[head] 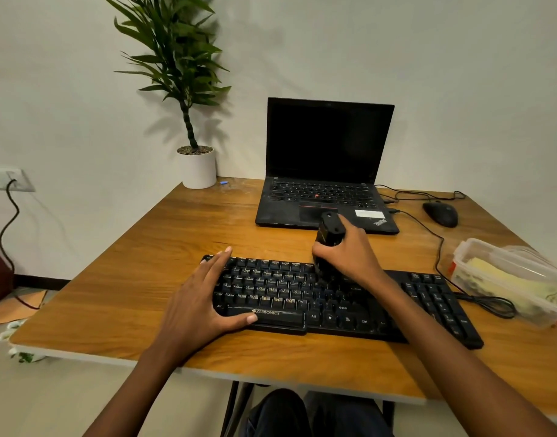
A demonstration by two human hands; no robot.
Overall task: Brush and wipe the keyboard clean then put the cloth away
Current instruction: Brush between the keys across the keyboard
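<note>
Keyboard (343, 313) lies flat near the table's (176, 234) front edge: light, rigid plastic, likely to skate, so it wants pinning at one end. Left hand (204, 298) does that, fingers straight across the left end. Right hand (349, 253) wraps the black brush (329, 230), bristles down on the upper middle keys.

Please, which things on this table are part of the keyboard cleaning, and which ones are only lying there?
For the job: keyboard, with the left hand resting on it; black brush, held by the right hand; yellow cloth in the clear container.

Just lying about: laptop; mouse; potted plant.
</note>
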